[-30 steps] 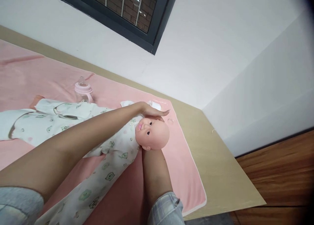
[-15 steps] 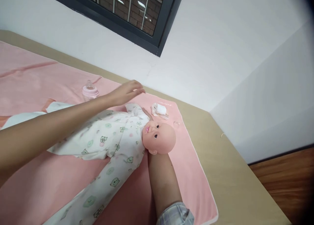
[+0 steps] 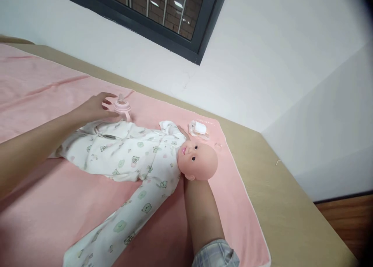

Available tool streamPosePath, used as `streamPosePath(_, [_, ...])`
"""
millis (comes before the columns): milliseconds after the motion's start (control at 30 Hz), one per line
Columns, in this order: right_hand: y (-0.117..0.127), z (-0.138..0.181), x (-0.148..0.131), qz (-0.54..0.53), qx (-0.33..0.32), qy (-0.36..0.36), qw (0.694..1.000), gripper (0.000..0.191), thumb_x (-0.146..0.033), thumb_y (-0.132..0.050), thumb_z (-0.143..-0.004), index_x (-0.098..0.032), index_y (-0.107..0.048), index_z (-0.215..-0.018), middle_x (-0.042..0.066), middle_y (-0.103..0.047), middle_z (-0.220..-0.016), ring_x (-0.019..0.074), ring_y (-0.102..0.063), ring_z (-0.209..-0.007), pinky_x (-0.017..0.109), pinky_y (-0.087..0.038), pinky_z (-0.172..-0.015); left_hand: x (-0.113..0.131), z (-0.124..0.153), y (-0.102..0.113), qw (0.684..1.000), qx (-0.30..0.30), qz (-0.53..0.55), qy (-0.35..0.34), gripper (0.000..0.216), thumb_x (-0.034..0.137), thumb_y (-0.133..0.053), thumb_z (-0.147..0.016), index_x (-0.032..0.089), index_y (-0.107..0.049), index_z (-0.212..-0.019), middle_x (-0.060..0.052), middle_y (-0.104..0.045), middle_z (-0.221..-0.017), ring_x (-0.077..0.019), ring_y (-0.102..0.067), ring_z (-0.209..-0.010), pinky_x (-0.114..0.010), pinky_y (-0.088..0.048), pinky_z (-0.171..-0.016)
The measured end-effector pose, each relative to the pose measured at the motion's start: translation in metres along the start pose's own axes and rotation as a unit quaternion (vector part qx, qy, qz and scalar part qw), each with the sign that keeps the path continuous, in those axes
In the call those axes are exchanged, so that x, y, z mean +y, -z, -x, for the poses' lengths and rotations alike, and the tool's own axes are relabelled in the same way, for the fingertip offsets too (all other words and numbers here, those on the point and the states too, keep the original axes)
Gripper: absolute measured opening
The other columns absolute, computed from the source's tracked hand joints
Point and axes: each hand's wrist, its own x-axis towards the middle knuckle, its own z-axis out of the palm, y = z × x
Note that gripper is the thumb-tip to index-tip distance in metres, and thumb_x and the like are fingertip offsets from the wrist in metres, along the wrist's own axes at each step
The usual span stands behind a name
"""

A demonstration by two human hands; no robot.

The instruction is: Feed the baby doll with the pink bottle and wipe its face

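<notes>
My left hand [image 3: 97,107] reaches in from the left with fingers and thumb apart. It is beside a pink-and-clear baby bottle [image 3: 122,106], its fingertips at the near side; whether they touch I cannot tell. A bald baby doll [image 3: 201,160] in a white bear-print outfit [image 3: 125,150] lies on its back on a pink mat [image 3: 96,205]. My right forearm [image 3: 202,216], with a rolled plaid sleeve, passes under the doll's neck. The right hand is mostly hidden beneath the doll; a strip of skin [image 3: 184,132] shows past its shoulder, and its grip is not visible.
A small clear package with a white piece [image 3: 200,128] lies beyond the doll's head. Near it is a small clear object [image 3: 218,145]. The wooden tabletop [image 3: 271,181] borders the mat, with a white wall and dark window frame [image 3: 198,51] behind.
My left hand has moved left and back, from above the doll's upper body to the baby bottle. The view has shifted slightly. My right arm stays under the doll's neck.
</notes>
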Motion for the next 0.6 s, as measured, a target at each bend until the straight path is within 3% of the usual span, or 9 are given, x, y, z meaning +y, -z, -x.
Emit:
streamPosePath(100, [0.006, 0.005, -0.001, 0.042, -0.026, -0.173, 0.984, 0.020, -0.023, -0.074, -0.058, -0.025, -0.074, -0.077, 0.007, -0.072, -0.081, 0.0426, -0.065, -0.106, 0.055, -0.049, -0.093, 0.007, -0.009, -0.010, 1.000, -0.030, -0.005, 0.002, 0.119, 0.077, -0.061, -0.051, 0.006, -0.035, -0.143, -0.012, -0.059, -0.131, -0.0318, -0.059, -0.106, -0.031, -0.042, -0.075])
streamPosePath(167, [0.006, 0.007, -0.002, 0.090, -0.071, -0.207, 0.972, 0.027, -0.017, -0.075, -0.053, -0.025, -0.075, -0.078, 0.007, -0.072, -0.081, 0.0454, -0.063, -0.107, 0.058, -0.047, -0.096, 0.016, -0.013, -0.018, 0.999, -0.018, -0.028, 0.006, 0.123, 0.079, -0.060, -0.047, 0.000, -0.039, -0.139, -0.014, -0.062, -0.126, -0.0321, -0.060, -0.106, -0.031, -0.040, -0.075])
streamPosePath(233, [0.005, 0.007, -0.004, 0.152, -0.119, -0.199, 0.961, 0.035, -0.012, -0.077, -0.046, -0.028, -0.075, -0.078, 0.004, -0.072, -0.080, 0.0458, -0.064, -0.106, 0.057, -0.049, -0.093, 0.024, -0.018, -0.024, 0.999, -0.005, -0.042, 0.009, 0.123, 0.082, -0.054, -0.048, -0.004, -0.042, -0.136, -0.015, -0.068, -0.115, -0.0353, -0.058, -0.109, -0.033, -0.038, -0.076])
streamPosePath(300, [0.007, 0.008, -0.004, 0.201, -0.122, -0.179, 0.955, 0.038, -0.011, -0.079, -0.044, -0.030, -0.075, -0.076, 0.002, -0.071, -0.074, 0.0461, -0.066, -0.102, 0.057, -0.053, -0.087, 0.032, -0.023, -0.028, 0.999, 0.004, -0.043, 0.006, 0.121, 0.084, -0.048, -0.053, -0.005, -0.043, -0.135, -0.014, -0.070, -0.108, -0.0384, -0.054, -0.114, -0.036, -0.037, -0.078])
streamPosePath(433, [0.017, 0.010, -0.003, 0.209, -0.128, -0.173, 0.954, 0.029, -0.014, -0.079, -0.047, -0.026, -0.073, -0.073, 0.005, -0.071, -0.075, 0.0465, -0.067, -0.099, 0.058, -0.053, -0.086, 0.063, -0.025, -0.021, 0.999, 0.005, 0.014, -0.038, 0.111, 0.076, -0.055, -0.062, 0.001, -0.035, -0.142, -0.013, -0.063, -0.124, -0.0310, -0.054, -0.117, -0.034, -0.040, -0.082])
streamPosePath(533, [0.018, 0.010, -0.002, 0.163, -0.156, -0.091, 0.970, 0.025, -0.023, -0.079, -0.052, -0.025, -0.072, -0.076, 0.004, -0.073, -0.081, 0.0419, -0.068, -0.098, 0.054, -0.053, -0.086, 0.098, -0.016, -0.010, 0.975, -0.099, 0.173, -0.094, 0.088, 0.065, -0.060, -0.074, 0.013, -0.039, -0.142, -0.005, -0.063, -0.126, -0.0225, -0.056, -0.115, -0.033, -0.043, -0.086])
streamPosePath(600, [0.011, 0.007, -0.003, 0.170, -0.110, -0.065, 0.977, 0.020, -0.030, -0.076, -0.057, -0.023, -0.071, -0.075, 0.004, -0.073, -0.081, 0.0381, -0.069, -0.096, 0.050, -0.054, -0.083, 0.121, -0.008, -0.008, 0.953, -0.142, 0.252, -0.092, 0.075, 0.061, -0.060, -0.077, 0.017, -0.047, -0.137, -0.002, -0.067, -0.117, -0.0204, -0.059, -0.111, -0.033, -0.044, -0.086])
